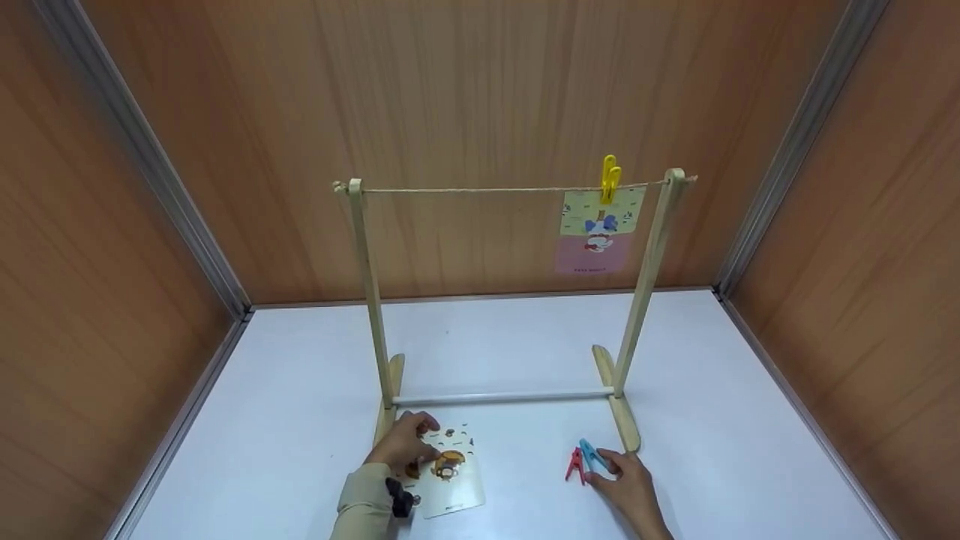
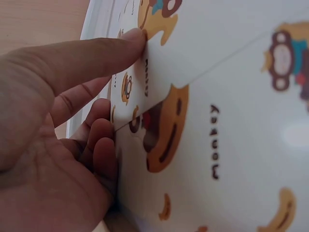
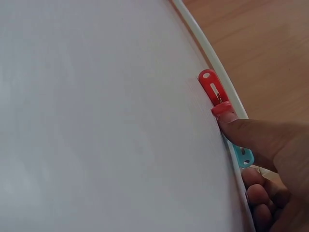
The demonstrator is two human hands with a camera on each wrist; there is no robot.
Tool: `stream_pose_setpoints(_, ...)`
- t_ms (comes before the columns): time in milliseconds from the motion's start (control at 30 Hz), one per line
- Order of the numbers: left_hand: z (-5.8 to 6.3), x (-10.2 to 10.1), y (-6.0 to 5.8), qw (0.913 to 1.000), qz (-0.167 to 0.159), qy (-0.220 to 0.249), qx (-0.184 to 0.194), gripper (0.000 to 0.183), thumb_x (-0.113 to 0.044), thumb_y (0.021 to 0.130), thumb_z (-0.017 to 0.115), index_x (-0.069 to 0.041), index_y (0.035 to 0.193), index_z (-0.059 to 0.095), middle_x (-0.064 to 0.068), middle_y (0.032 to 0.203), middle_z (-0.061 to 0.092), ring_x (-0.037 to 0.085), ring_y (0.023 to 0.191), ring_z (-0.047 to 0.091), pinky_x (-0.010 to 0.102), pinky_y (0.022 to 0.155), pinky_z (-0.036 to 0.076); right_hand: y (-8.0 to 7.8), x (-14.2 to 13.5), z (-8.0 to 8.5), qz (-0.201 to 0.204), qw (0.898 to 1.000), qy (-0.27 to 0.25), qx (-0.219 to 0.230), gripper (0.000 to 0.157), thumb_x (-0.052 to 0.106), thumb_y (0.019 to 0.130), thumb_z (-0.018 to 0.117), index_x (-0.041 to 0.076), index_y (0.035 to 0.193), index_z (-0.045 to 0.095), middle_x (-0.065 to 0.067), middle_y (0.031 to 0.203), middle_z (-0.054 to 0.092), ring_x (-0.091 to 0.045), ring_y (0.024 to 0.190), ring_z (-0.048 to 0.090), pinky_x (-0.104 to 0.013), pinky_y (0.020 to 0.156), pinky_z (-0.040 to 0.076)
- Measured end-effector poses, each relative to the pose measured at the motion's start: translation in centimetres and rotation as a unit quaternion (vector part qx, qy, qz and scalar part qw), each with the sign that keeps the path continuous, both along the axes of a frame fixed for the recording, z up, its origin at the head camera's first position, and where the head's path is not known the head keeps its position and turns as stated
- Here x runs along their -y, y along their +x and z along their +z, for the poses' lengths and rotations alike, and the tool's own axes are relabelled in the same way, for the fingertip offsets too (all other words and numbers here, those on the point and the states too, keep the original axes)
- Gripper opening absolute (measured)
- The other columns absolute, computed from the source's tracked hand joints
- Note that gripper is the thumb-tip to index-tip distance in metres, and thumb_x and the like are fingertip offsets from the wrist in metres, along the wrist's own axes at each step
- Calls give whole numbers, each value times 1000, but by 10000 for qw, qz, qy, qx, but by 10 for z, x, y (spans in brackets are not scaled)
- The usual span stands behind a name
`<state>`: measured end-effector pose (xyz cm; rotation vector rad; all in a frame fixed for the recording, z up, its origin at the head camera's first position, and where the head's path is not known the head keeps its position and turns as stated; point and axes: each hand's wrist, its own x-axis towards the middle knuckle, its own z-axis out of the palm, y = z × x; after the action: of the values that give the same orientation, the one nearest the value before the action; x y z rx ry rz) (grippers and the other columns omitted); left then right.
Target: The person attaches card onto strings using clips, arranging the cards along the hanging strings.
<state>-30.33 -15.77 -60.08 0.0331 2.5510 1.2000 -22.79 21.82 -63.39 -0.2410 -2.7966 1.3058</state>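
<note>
In the head view my left hand (image 1: 405, 446) is over the left edge of two overlapping cards printed with monkeys (image 1: 459, 480). Its thumb lies nearly straight across the printed face in the left wrist view, while the other fingers (image 2: 101, 135) bend loosely by the edge. Thumb and forefinger stand apart. My right hand (image 1: 626, 484) has thumb and forefinger around a blue clothespin (image 1: 589, 450), pinching it near one end. Beside that clothespin lies a red clothespin (image 1: 575, 463), and the thumb reaches its lower end in the right wrist view.
A wooden stand with two posts (image 1: 370, 300) carries a string (image 1: 465, 190). A yellow clothespin (image 1: 610, 180) clips a green and pink card (image 1: 592, 255) to the string near the right post. Wood-grain panels (image 1: 480, 97) enclose the white table (image 1: 262, 420).
</note>
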Motion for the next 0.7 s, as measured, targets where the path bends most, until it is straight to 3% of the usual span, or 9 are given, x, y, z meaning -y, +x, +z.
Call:
stream_pose_setpoints(300,-3,4,1,9982,-358,151,-459,40,-2,70,81,-3,105,61,11,103,52,25,94,51,45,85,48,2,-1,-4,-100,9994,-18,-343,36,19,73,83,0,100,67,-2,82,52,-12,73,45,-22,65,39)
stream_pose_setpoints(500,-6,5,2,9988,-172,239,-399,41,-2,71,81,-5,106,59,13,110,56,30,105,54,47,88,49,4,-3,-3,-153,9995,-189,-218,34,17,75,81,1,99,65,-3,84,53,-12,73,44,-22,64,38)
stream_pose_setpoints(700,-7,3,3,9988,-60,340,-341,41,1,71,79,-3,107,58,12,108,57,27,100,55,38,76,52,5,-6,-2,-178,9994,-291,-76,33,17,76,79,2,101,65,-3,86,54,-12,74,45,-20,63,38)
